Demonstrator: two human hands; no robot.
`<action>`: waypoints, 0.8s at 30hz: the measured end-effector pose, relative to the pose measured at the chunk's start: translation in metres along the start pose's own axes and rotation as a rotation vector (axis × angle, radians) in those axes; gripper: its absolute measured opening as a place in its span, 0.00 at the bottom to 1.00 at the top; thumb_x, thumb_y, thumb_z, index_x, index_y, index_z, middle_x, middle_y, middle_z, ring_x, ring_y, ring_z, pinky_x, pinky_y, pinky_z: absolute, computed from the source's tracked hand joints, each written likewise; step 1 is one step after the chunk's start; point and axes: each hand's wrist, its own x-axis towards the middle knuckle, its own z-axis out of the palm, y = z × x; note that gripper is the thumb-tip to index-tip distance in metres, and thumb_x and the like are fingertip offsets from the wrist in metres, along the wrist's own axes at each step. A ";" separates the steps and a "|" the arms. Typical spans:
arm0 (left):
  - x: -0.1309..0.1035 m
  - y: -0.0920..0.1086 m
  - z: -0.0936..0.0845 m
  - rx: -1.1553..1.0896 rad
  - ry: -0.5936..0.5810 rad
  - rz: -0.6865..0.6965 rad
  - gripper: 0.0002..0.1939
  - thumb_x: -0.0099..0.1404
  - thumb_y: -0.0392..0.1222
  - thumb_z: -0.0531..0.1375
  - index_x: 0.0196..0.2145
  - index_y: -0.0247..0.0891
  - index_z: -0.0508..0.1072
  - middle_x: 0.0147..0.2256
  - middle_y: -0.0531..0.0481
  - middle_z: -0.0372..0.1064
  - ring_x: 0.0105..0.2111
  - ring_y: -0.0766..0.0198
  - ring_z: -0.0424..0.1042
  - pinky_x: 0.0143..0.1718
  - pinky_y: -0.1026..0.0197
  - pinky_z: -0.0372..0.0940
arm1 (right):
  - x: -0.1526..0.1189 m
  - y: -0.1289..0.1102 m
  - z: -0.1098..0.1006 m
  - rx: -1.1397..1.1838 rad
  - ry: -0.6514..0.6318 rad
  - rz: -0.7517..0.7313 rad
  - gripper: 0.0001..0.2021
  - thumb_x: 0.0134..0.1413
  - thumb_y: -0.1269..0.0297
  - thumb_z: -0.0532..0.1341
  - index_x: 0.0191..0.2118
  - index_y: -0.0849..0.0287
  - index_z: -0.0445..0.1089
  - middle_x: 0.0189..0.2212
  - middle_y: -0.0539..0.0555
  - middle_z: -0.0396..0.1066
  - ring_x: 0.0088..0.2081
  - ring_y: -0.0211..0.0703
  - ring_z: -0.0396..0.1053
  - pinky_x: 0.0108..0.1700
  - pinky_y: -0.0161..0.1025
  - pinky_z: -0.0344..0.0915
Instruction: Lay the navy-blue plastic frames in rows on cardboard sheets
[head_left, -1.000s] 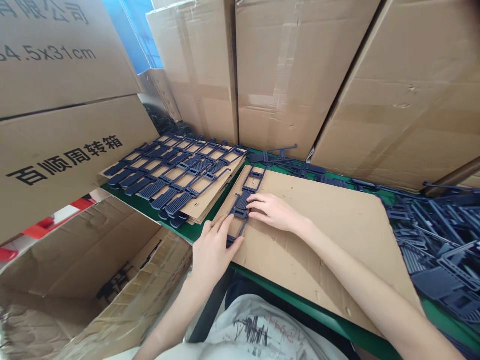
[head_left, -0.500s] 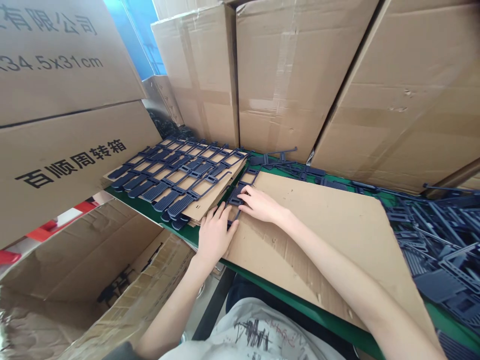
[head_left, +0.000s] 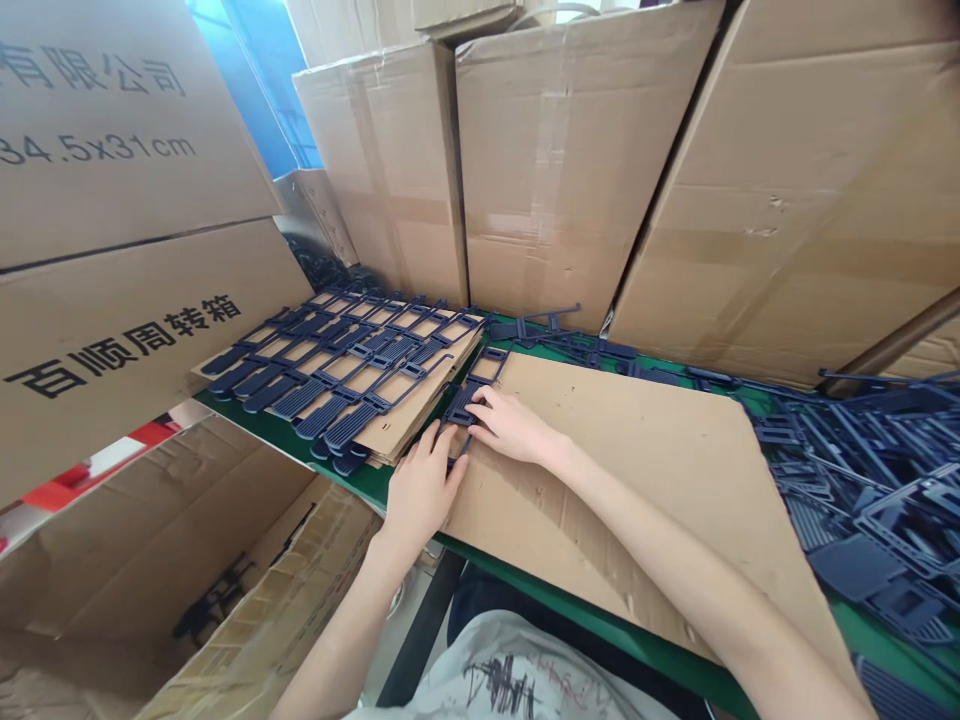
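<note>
Dark blue plastic parts (head_left: 463, 400) lie along the left edge of a bare cardboard sheet (head_left: 622, 470), and both my hands are on them. My left hand (head_left: 425, 480) rests on the nearer end, fingers partly spread, covering some of the plastic. The fingers of my right hand (head_left: 510, 425) are bent over the middle of the parts, the thumb near the forefinger. To the left, rows of similar dark blue parts (head_left: 330, 365) overlap on a stack of cardboard sheets (head_left: 397, 435).
A heap of loose blue parts (head_left: 885, 510) covers the right side of the green table (head_left: 367, 483). More lie along the back, before tall cartons (head_left: 555, 180). Printed boxes (head_left: 135, 310) stand at the left, above an open carton (head_left: 150, 520).
The view has shifted slightly, so everything sits a little lower and further left. Both hands keep nearly the same place on the parts.
</note>
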 end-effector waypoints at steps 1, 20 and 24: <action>0.000 0.000 0.000 -0.004 0.002 0.002 0.20 0.70 0.44 0.50 0.58 0.39 0.61 0.60 0.40 0.58 0.51 0.50 0.69 0.47 0.52 0.66 | 0.000 -0.001 0.000 -0.004 0.000 0.002 0.15 0.63 0.62 0.54 0.51 0.64 0.69 0.48 0.62 0.62 0.45 0.50 0.66 0.48 0.46 0.65; -0.011 0.022 -0.023 -0.164 0.180 0.319 0.19 0.70 0.38 0.49 0.57 0.37 0.62 0.62 0.42 0.53 0.66 0.51 0.43 0.63 0.44 0.48 | -0.031 0.069 -0.117 0.226 0.395 0.201 0.15 0.60 0.60 0.58 0.49 0.60 0.70 0.48 0.58 0.71 0.50 0.46 0.68 0.55 0.46 0.61; -0.012 0.047 -0.015 -0.265 0.073 0.541 0.17 0.69 0.37 0.49 0.54 0.41 0.65 0.62 0.46 0.55 0.66 0.53 0.44 0.63 0.43 0.50 | -0.112 0.130 -0.166 -0.048 0.652 0.795 0.17 0.56 0.58 0.60 0.48 0.61 0.71 0.48 0.61 0.70 0.51 0.52 0.67 0.55 0.51 0.60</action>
